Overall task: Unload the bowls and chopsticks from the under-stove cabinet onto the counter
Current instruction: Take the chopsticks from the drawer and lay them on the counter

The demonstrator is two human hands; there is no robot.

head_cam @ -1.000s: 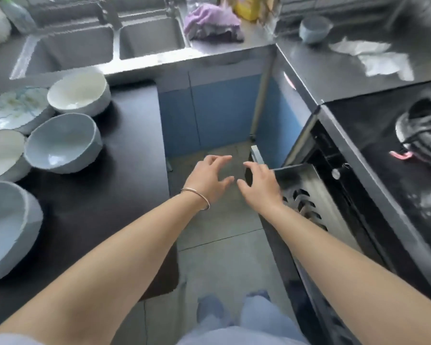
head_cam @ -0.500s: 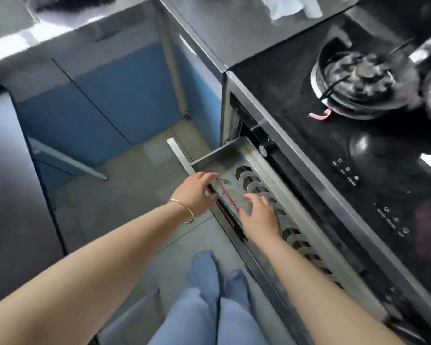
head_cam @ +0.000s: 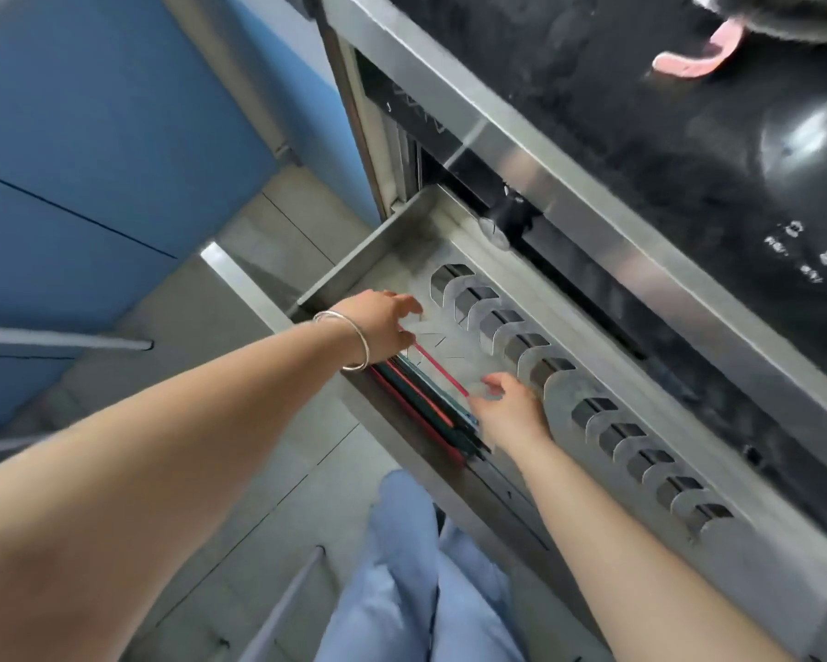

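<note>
The under-stove cabinet's steel drawer (head_cam: 354, 260) is pulled out. A bundle of red, teal and dark chopsticks (head_cam: 421, 408) lies along its front edge. One red chopstick (head_cam: 442, 371) is raised off the bundle. My left hand (head_cam: 382, 329), with a bangle on the wrist, pinches its far end. My right hand (head_cam: 511, 413) curls its fingers at the near end. The slotted metal rack (head_cam: 569, 389) behind the chopsticks holds nothing that I can see. No bowls are in view.
The black glass stove top (head_cam: 688, 160) overhangs the drawer on the right, with a pink item (head_cam: 693, 59) by a burner. Blue cabinet doors (head_cam: 91, 136) stand at the left. My legs (head_cam: 416, 566) and a thin metal bar (head_cam: 282, 604) are below.
The view has swung down from the counter with its bowls and closed in on the drawer. Both hands have reached into it and now have a red chopstick raised between them.
</note>
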